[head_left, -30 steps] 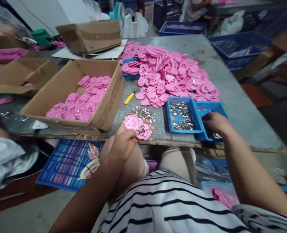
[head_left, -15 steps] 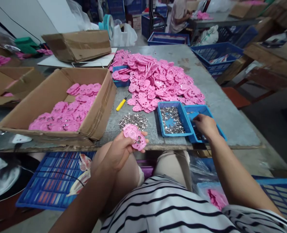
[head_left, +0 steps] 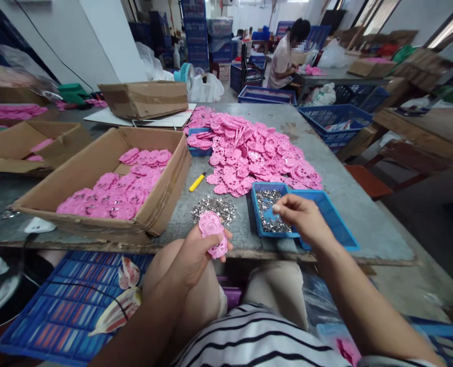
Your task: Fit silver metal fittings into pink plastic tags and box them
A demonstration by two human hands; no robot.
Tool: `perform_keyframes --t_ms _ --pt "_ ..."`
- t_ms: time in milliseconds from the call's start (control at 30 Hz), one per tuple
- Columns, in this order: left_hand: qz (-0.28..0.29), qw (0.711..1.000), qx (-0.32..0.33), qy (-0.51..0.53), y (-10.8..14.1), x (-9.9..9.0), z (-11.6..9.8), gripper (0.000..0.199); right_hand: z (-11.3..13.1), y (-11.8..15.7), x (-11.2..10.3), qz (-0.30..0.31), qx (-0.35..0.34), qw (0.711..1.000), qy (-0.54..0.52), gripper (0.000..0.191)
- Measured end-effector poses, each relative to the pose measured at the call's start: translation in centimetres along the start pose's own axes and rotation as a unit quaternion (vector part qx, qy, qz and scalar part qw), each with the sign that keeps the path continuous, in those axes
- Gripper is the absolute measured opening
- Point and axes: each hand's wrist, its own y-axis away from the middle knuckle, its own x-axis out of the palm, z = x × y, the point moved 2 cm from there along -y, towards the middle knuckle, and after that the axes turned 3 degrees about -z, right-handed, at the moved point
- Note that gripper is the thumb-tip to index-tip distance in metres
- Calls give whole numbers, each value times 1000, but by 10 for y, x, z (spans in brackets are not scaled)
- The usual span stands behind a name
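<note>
My left hand (head_left: 201,250) is closed around a pink plastic part (head_left: 213,234), with the thumb pressed across its face. Small metal fittings show on that part near the thumb. Above the left blue tray (head_left: 255,216), my right hand (head_left: 301,214) has its fingertips pinched together; whatever is between them is too small to make out. Shiny metal pieces (head_left: 270,196) lie in this tray. The right blue tray (head_left: 335,219) sits partly behind my right wrist. Just beyond my left hand is a loose heap of metal pieces (head_left: 226,209) on the table.
A large pile of pink parts (head_left: 257,148) covers the table's middle. A yellow-handled screwdriver (head_left: 197,182) lies before it. On the left, a cardboard box (head_left: 161,214) holds rows of pink parts. Another person (head_left: 282,61) sits at a far table.
My right hand has risen from the right blue tray and moved left over the left one. My left thumb has shifted across the pink part. The head view has tilted up.
</note>
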Motion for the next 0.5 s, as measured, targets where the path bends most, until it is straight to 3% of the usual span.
perform_keyframes --t_ms 100,167,300,500 --pt "1 1000 24 -4 0 0 2 43 16 11 44 131 -92 987 17 39" --pt "-5 1000 27 10 -1 0 2 45 21 17 65 159 -188 967 59 33" --pt "2 999 19 40 -2 2 -2 46 22 22 85 134 -361 915 125 26" --pt "2 998 9 68 -5 0 -3 44 18 24 88 101 -416 897 112 19"
